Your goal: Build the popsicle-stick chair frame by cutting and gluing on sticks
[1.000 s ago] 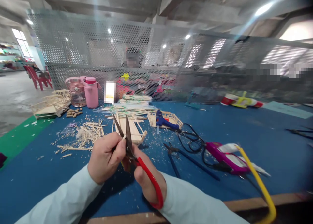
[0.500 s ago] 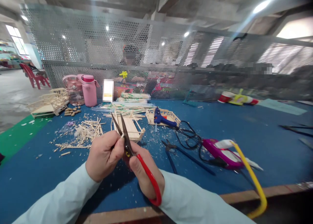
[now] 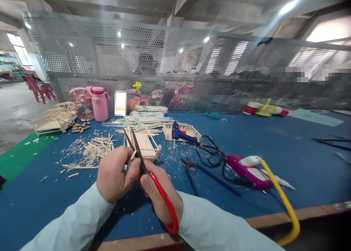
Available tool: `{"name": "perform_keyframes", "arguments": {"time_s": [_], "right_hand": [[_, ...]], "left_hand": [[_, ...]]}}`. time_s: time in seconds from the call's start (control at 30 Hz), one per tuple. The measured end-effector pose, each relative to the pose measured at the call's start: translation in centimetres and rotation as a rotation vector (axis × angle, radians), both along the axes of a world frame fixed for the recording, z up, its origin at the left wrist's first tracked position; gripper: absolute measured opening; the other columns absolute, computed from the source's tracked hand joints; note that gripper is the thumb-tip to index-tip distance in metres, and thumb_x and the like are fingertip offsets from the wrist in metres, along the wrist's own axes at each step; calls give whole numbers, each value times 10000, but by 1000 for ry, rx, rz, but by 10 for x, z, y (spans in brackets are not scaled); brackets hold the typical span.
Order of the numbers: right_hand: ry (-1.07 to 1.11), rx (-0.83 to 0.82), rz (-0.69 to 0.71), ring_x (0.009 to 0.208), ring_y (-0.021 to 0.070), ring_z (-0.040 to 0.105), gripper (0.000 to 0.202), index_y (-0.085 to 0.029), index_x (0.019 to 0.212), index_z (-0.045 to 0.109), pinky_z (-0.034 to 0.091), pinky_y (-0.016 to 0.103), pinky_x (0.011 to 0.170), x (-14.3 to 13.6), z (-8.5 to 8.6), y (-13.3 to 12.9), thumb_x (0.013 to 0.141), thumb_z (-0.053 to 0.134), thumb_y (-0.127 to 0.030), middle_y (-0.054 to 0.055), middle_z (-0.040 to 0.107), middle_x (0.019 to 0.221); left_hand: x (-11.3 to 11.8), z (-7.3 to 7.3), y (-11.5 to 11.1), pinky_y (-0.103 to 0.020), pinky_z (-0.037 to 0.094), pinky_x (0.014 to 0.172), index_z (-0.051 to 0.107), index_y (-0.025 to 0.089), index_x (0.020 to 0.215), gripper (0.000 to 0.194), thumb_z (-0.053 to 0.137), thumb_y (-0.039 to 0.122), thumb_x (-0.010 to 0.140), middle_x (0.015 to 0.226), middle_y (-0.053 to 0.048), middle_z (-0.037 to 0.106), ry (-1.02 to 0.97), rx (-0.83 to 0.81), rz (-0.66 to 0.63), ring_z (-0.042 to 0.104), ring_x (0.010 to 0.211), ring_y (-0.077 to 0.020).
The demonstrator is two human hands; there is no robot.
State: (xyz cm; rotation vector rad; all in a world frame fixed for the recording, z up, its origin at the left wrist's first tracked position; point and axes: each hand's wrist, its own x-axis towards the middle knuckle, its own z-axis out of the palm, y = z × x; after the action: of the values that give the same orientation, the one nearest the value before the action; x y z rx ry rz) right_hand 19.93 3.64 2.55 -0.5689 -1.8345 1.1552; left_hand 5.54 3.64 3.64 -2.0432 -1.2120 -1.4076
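Note:
My right hand [image 3: 160,192] is closed round red-handled scissors [image 3: 171,216], whose dark blades point up and away, a little apart. Between thumb and fingers my left hand [image 3: 117,174] pinches a short pale wooden stick [image 3: 133,155], its end close against the blades. Whether the blades touch it I cannot tell. Just beyond the hands stands a small wooden stick model [image 3: 145,145] with a flat deck and railings, partly hidden by them. A blue glue gun [image 3: 183,134] rests on a second stick model [image 3: 167,131] farther back.
Left of the hands lies a heap of cut sticks [image 3: 100,148]. Pliers [image 3: 192,165], a black cord and a purple power strip [image 3: 241,170] are to the right. Pink bottles [image 3: 100,105] and stick bundles [image 3: 150,112] stand before a perforated metal screen [image 3: 178,61].
The pinched stick now shows more plainly between the left fingers and the blades. Both hands and the scissors have shifted only slightly; the camera view has tilted a little.

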Motion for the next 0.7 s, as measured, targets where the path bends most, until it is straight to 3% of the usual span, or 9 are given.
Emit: {"name": "perform_keyframes", "arguments": {"time_s": [0.13,0.27,0.5,0.7], "right_hand": [[-35,40,19,633,133,436,421,-170,1094,581,451,298,724,2,1,6,850,551,-512,-18,483,671],[-123,-3,5,638,123,432,363,-197,1088,555,452,272,678,4,-2,10,747,653,-273,-33,504,697],[-131,49,-95,684,130,471,305,-199,938,565,458,266,729,1,1,8,647,579,-111,-45,476,655],[-142,280,-190,687,124,500,340,-192,874,579,447,236,701,3,-3,8,590,473,-36,-18,527,708]], "left_hand": [[-3,1,3,-226,376,505,531,192,700,227,429,158,900,560,-1,557,98,75,57,512,512,-130],[-5,3,3,-236,364,513,517,195,656,271,424,143,905,535,-1,538,122,115,53,491,500,-130],[-4,7,-1,-220,326,470,519,187,654,267,441,100,894,521,18,549,98,129,-31,502,476,-97],[0,4,-7,-205,281,408,550,177,677,243,448,75,872,502,38,524,-52,58,-125,431,407,-70]]}}
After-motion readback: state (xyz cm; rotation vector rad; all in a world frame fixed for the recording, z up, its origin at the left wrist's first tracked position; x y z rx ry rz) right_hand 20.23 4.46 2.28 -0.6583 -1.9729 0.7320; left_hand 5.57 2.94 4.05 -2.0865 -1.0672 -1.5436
